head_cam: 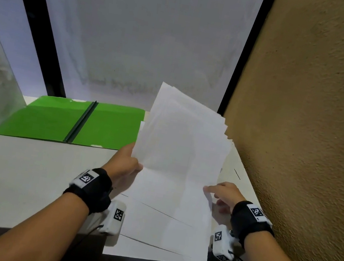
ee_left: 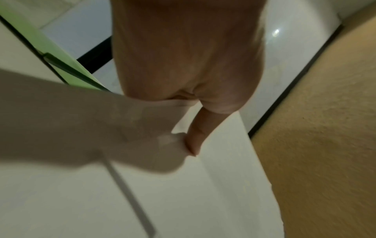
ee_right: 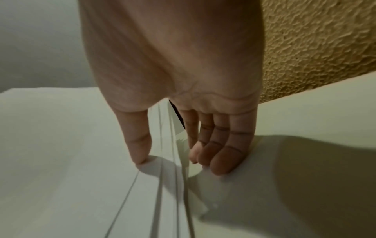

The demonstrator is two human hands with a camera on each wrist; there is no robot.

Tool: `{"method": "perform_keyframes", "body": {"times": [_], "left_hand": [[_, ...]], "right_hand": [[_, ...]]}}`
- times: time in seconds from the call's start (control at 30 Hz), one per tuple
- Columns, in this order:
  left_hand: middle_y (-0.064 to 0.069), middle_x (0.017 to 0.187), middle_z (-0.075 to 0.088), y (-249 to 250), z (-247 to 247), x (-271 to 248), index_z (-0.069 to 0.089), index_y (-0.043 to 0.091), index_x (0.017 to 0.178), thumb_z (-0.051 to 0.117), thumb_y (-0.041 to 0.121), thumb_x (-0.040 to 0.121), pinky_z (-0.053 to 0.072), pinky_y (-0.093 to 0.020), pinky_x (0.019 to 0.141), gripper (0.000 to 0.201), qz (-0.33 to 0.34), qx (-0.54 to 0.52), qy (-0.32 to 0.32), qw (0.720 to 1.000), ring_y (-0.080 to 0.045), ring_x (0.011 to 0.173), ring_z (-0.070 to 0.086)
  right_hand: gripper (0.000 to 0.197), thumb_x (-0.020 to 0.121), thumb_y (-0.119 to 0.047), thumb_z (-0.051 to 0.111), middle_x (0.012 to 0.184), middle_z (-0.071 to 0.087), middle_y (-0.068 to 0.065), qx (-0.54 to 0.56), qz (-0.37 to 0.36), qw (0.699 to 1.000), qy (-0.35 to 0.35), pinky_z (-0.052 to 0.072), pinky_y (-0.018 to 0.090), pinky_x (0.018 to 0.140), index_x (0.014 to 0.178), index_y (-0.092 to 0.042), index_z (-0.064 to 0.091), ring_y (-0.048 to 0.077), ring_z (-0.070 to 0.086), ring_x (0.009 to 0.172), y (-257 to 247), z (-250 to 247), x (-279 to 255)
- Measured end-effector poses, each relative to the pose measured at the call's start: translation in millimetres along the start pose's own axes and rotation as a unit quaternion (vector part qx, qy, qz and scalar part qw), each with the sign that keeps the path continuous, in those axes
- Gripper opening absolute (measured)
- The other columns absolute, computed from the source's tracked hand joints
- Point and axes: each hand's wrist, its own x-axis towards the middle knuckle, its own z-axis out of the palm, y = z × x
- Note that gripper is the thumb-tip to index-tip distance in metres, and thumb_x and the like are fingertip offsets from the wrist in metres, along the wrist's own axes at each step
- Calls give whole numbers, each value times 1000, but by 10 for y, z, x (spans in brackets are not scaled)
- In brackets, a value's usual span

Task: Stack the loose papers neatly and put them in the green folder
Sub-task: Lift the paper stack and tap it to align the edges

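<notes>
**Both hands on a fanned sheaf of papers beside the open folder**

Much of each hand is hidden: in the head view the papers [head_cam: 181, 154] cover the left hand's [head_cam: 125, 164] fingers and most of the right hand's [head_cam: 225, 196] palm. The left wrist view shows only the left thumb [ee_left: 195, 136] pressed on the top sheet, the other fingers out of sight beneath, so the hand pinches the sheaf at its left edge. The right wrist view shows what the head view cannot: the right thumb [ee_right: 138, 141] on top and the fingers [ee_right: 223, 154] under several splayed sheet edges, a loose pinch.

The papers tilt up, unevenly fanned, their near ends on the white table [head_cam: 33, 175]. The green folder [head_cam: 72, 122] lies open and flat to the left, just beside them. A textured tan wall [head_cam: 314, 131] stands close on the right; bare table lies to the left.
</notes>
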Motion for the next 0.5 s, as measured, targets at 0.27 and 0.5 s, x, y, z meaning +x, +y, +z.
{"method": "perform_keyframes", "body": {"times": [0.27,0.5], "left_hand": [[-1,98,74,196,-247,-66,66,9,112,53,-23,87,56,-18,66,42,10,-40,-4,999,-13,84,72],[0,93,76,668,-139,-17,72,14,97,67,-11,82,57,-30,80,30,189,-30,97,977,-14,83,70]], "right_hand": [[41,86,-4,73,122,73,15,238,-111,944,-200,55,39,92,127,-4,67,31,72,107,-203,-135,-264],[26,82,-3,78,99,80,-3,241,-334,910,53,58,40,92,103,-18,77,21,75,99,-817,-121,-546]]}}
